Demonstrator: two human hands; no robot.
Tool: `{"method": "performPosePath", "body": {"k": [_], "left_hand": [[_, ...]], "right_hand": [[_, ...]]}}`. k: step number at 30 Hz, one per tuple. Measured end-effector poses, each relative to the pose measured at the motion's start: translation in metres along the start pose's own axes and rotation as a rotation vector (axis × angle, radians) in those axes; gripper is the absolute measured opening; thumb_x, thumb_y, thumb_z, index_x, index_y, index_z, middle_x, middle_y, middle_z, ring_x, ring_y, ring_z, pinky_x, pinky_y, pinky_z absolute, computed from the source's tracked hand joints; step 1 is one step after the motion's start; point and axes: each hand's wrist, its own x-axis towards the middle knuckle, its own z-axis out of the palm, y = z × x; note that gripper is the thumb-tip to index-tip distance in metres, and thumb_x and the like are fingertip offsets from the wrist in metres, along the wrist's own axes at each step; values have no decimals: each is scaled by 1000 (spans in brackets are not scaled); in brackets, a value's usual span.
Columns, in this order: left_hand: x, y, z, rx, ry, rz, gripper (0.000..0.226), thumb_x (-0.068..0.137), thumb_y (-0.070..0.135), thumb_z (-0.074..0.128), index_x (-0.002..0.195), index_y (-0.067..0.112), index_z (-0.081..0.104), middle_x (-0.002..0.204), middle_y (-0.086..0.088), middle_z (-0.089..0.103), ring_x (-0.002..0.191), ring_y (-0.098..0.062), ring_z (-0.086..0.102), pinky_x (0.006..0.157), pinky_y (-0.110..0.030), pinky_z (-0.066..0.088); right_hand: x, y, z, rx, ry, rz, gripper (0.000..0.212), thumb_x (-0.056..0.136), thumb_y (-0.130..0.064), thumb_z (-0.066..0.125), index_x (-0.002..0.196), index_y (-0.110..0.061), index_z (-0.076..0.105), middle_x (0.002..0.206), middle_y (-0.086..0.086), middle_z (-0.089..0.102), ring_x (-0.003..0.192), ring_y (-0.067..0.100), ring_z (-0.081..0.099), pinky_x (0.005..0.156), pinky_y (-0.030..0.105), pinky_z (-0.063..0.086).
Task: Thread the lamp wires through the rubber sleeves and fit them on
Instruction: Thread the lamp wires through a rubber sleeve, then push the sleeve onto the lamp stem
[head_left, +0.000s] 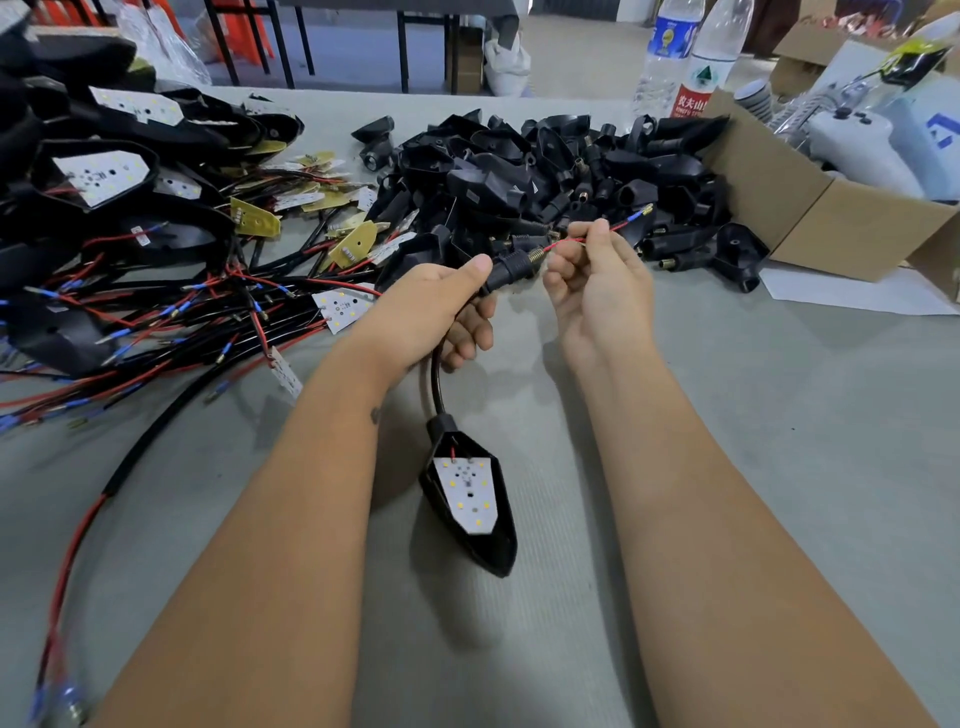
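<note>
My left hand (439, 306) grips a black rubber sleeve (506, 269) with a threaded metal end. From it a black wire (438, 382) hangs down to a black pointed lamp housing (470, 499) with a white LED board, resting on the grey table. My right hand (597, 283) pinches the thin red wire (597, 234) that comes out of the sleeve's metal end. That wire's blue-and-brass terminal (640, 213) sticks out past my fingers to the upper right.
A heap of black rubber sleeves (545, 171) lies behind my hands. Wired lamps and loose LED boards (156, 291) pile up at the left. An open cardboard box (810, 208) and two water bottles (685, 57) stand at the back right. White paper (841, 296) lies under the box.
</note>
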Motion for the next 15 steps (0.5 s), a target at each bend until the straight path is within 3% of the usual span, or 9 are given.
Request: {"method": "performPosePath", "body": {"k": [5,10,15], "left_hand": [[-3,-1,-12,38,-16,-34,48,103,46,38,69,17,55,50,2,53,43,-12,46,46,-20,41],[-4,0,-13,-16,-69,-77,44,104,41,41,72,12,54,56,-3,60,47,-14,55,48,-19,48],[-4,-3,-14,5,-78,-48,43,101,39,46,69,13,58,81,-14,74,74,-26,73,63,-25,54]], "right_hand": [[1,1,3,144,55,-26,26,105,-13,40,85,-2,55,69,12,64,60,17,67,65,28,60],[7,1,-1,178,157,-132,24,105,-14,38,90,-6,54,86,15,65,81,22,68,81,29,59],[10,3,-1,73,245,-223,22,106,-15,38,106,-10,59,106,8,62,107,18,62,96,25,52]]}}
